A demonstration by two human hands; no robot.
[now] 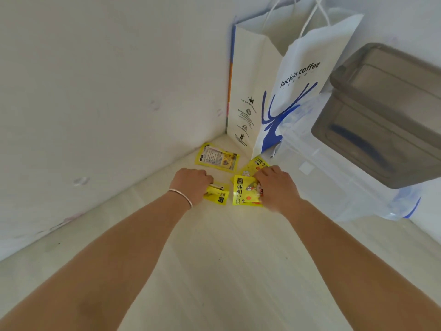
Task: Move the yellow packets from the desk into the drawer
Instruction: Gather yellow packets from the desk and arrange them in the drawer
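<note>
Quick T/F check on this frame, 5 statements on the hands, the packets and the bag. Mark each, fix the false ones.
1. The left hand grips a yellow packet. True.
2. The right hand is lifted clear of every packet. False: it is on a packet with bold black characters, fingers curled over its edge.
3. A packet lies untouched near the wall corner. True.
4. The paper bag lies flat on the desk. False: it stands upright.
5. The left wrist is bare. False: it wears a thin bracelet.
</note>
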